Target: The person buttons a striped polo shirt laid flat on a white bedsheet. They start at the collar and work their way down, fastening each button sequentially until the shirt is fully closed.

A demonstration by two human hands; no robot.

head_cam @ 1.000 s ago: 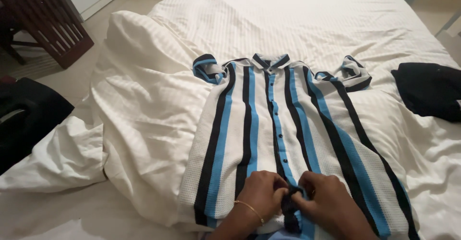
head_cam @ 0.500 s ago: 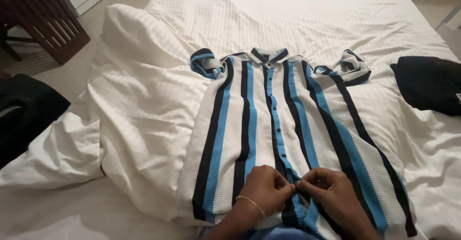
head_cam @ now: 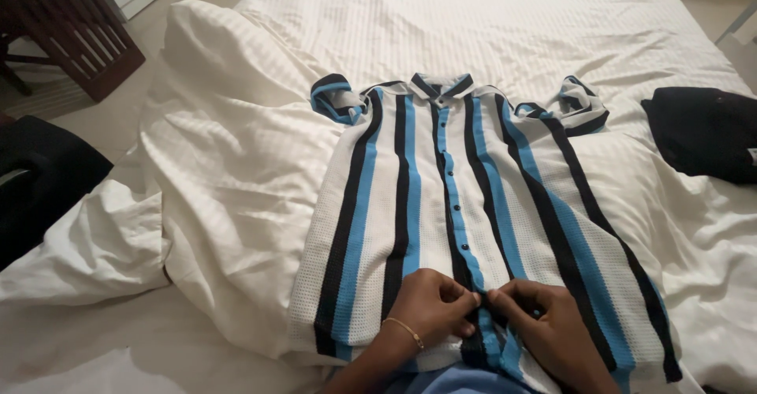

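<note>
The striped shirt point(head_cam: 473, 205) has been drawn nearer; its placket at six o'clock is now pinched by the left hand point(head_cam: 430, 307) and right hand point(head_cam: 548, 323), fingertips meeting over the lowest buttons.

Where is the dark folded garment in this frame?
In the head view, the dark garment lies on the white bedding at the right edge, right of the striped shirt and apart from both hands.

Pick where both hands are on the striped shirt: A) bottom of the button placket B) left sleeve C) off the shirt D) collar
A: the left hand and right hand meet at the lower end of the button placket on the striped shirt, far from the collar.
</note>
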